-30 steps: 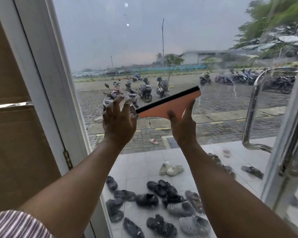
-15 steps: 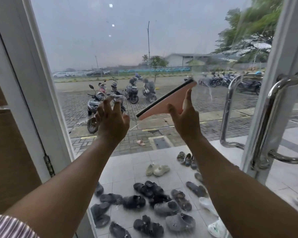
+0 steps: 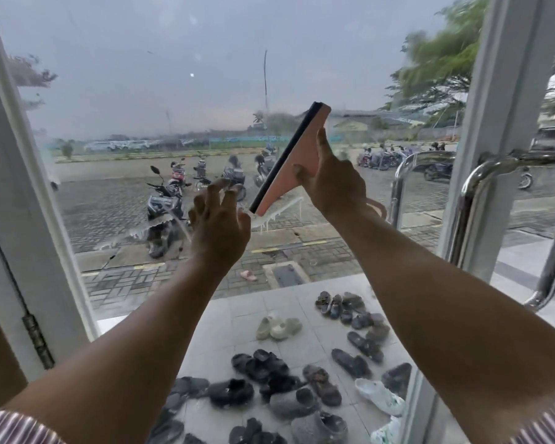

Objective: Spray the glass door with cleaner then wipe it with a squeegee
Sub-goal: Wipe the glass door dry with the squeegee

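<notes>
The glass door [image 3: 173, 91] fills the view, its pane wet and streaked, with a line of white foam running across at hand height. My right hand [image 3: 330, 184] grips a salmon-pink squeegee [image 3: 297, 161] with a black rubber blade, held steeply tilted against the glass, blade edge facing left. My left hand [image 3: 218, 219] is raised just left of the squeegee's lower end, fingers apart, holding nothing. No spray bottle is in view.
A white door frame [image 3: 13, 187] with a hinge stands at the left. Chrome pull handles [image 3: 481, 200] and another frame post [image 3: 507, 123] are at the right. Through the glass lie several sandals [image 3: 269, 379] on a tiled porch, with parked motorbikes beyond.
The squeegee has swung from nearly level to steeply upright and risen on the glass. My left hand came off the pane, fingers loosening. The view shifted left, bringing the handles further in.
</notes>
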